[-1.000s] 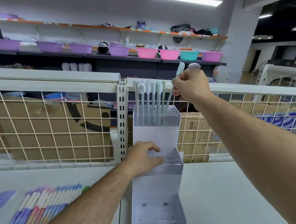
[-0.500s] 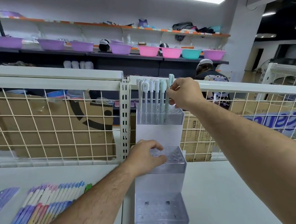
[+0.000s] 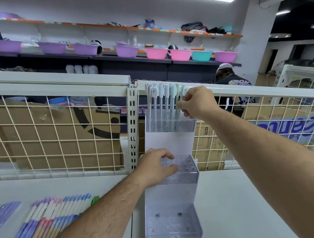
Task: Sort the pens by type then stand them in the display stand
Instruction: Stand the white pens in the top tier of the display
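Head view: my right hand [image 3: 198, 101] fingers pinch a pen [image 3: 179, 105] in the stand [image 3: 169, 177]; left hand [image 3: 155, 167] fingers grip its middle tier.

A shop: shelves [image 3: 108, 56] of plastic basins [image 3: 156, 53], wire-grid display racks [image 3: 38, 134].

Left hand [image 3: 156, 166]: forearm bare, reaching forward and up from lower left; palm down, fingers curled in a resting grip, knuckles raised.
Right hand [image 3: 198, 101]: arm bare, extended high from lower right; wrist bent, fingers pinched together at the left side.
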The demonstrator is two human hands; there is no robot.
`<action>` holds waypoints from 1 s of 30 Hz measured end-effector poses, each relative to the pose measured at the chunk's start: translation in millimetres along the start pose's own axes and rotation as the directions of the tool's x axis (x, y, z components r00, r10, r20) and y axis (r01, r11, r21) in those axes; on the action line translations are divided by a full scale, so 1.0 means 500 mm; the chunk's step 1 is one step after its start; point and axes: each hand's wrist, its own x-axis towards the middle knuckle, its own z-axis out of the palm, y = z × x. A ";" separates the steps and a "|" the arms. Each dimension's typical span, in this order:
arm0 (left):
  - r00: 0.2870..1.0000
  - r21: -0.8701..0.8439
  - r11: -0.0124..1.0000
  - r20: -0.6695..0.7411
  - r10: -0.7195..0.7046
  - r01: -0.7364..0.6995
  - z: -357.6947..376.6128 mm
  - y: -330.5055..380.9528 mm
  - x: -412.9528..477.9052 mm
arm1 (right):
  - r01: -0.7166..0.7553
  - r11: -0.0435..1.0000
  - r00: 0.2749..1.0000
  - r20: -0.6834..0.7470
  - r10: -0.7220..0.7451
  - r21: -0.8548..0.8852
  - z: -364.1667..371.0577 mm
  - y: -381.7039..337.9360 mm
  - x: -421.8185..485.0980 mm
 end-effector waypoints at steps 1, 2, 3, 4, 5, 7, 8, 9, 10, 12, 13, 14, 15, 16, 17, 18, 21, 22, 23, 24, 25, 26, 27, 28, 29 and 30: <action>1.000 -0.002 1.000 0.007 0.000 0.000 -0.001 0.000 0.000 | 0.002 1.000 1.000 0.003 -0.002 -0.019 -0.001 0.000 -0.006; 1.000 -0.006 1.000 0.016 0.000 0.000 -0.003 0.000 -0.001 | 0.004 0.999 1.000 0.009 -0.003 -0.038 -0.001 0.001 -0.015; 1.000 -0.010 1.000 0.026 0.001 -0.001 -0.004 -0.001 -0.001 | 0.004 0.999 1.000 0.009 -0.003 -0.054 -0.001 0.002 -0.026; 0.999 -0.014 1.000 0.036 0.004 -0.004 -0.006 -0.001 -0.001 | 0.002 0.998 1.000 0.005 -0.002 -0.058 0.000 0.005 -0.038; 0.999 -0.020 1.000 0.045 0.005 -0.004 -0.008 -0.001 -0.003 | -0.002 0.999 1.000 -0.002 0.002 -0.049 0.001 0.008 -0.052; 0.998 -0.041 0.999 0.061 0.002 0.001 -0.011 0.000 -0.007 | -0.008 1.000 1.000 -0.015 0.008 -0.016 0.002 0.018 -0.077; 0.998 -0.051 0.999 0.069 0.003 0.000 -0.013 0.000 -0.009 | -0.014 1.000 1.000 -0.019 0.013 -0.007 0.003 0.024 -0.091; 0.997 -0.058 0.998 0.075 0.008 -0.004 -0.016 0.000 -0.011 | -0.017 1.000 1.000 -0.021 0.017 -0.008 0.003 0.031 -0.105; 0.997 -0.065 0.998 0.080 0.014 -0.009 -0.019 0.000 -0.013 | -0.017 1.000 1.000 -0.023 0.017 -0.020 0.005 0.038 -0.120; 0.996 -0.094 0.996 0.091 0.020 -0.012 -0.025 0.000 -0.015 | -0.013 0.999 1.000 -0.006 0.013 -0.046 0.009 0.057 -0.147; 0.995 -0.109 0.994 0.093 0.023 -0.013 -0.027 0.001 -0.017 | -0.011 0.999 1.000 0.021 0.012 -0.045 0.012 0.066 -0.159; 0.995 -0.119 0.993 0.093 0.024 -0.013 -0.030 0.002 -0.019 | -0.008 0.999 0.998 0.054 0.010 -0.043 0.016 0.074 -0.171; 0.995 -0.118 0.993 0.092 0.025 -0.014 -0.032 0.002 -0.025 | -0.004 0.999 0.996 0.084 0.008 -0.048 0.021 0.079 -0.184; 0.996 -0.098 0.995 0.089 0.027 -0.019 -0.034 0.003 -0.031 | 0.003 0.998 0.994 0.106 0.003 -0.058 0.025 0.083 -0.196; 0.996 -0.064 0.998 0.083 0.034 -0.028 -0.035 0.002 -0.038 | 0.011 0.997 0.992 0.127 -0.002 -0.071 0.029 0.086 -0.207; 0.997 -0.033 0.999 0.073 0.040 -0.037 -0.036 0.001 -0.046 | 0.017 0.996 0.989 0.147 -0.005 -0.082 0.033 0.088 -0.218; 1.000 0.000 1.000 0.024 0.003 -0.003 -0.045 -0.004 -0.078 | 0.016 0.998 0.978 0.209 -0.004 -0.059 0.043 0.087 -0.247; 1.000 -0.001 1.000 0.009 -0.013 0.013 -0.049 -0.006 -0.090 | 0.021 0.999 0.973 0.229 -0.009 -0.050 0.046 0.085 -0.255; 1.000 0.004 1.000 -0.002 -0.018 0.018 -0.053 -0.010 -0.104 | 0.034 0.998 0.968 0.249 -0.020 -0.055 0.050 0.082 -0.265; 1.000 0.016 1.000 -0.009 -0.015 0.015 -0.057 -0.015 -0.117 | 0.057 0.996 0.962 0.270 -0.037 -0.069 0.056 0.079 -0.275; 1.000 0.032 0.999 -0.013 -0.009 0.009 -0.061 -0.020 -0.131 | 0.083 0.993 0.955 0.291 -0.056 -0.084 0.063 0.076 -0.285; 1.000 0.044 0.999 -0.017 -0.006 0.006 -0.066 -0.025 -0.145 | 0.107 0.990 0.948 0.309 -0.074 -0.089 0.071 0.070 -0.295; 1.000 0.047 0.999 -0.023 -0.010 0.011 -0.072 -0.029 -0.159 | 0.126 0.988 0.941 0.326 -0.092 -0.085 0.078 0.063 -0.304; 0.999 0.040 0.999 -0.031 -0.022 0.024 -0.078 -0.033 -0.173 | 0.141 0.987 0.935 0.339 -0.108 -0.072 0.085 0.055 -0.313; 0.998 0.028 0.999 -0.041 -0.038 0.039 -0.085 -0.038 -0.188 | 0.153 0.986 0.929 0.348 -0.123 -0.060 0.093 0.047 -0.323; 0.997 0.016 0.998 -0.051 -0.053 0.054 -0.092 -0.043 -0.203 | 0.164 0.985 0.925 0.355 -0.135 -0.051 0.103 0.039 -0.333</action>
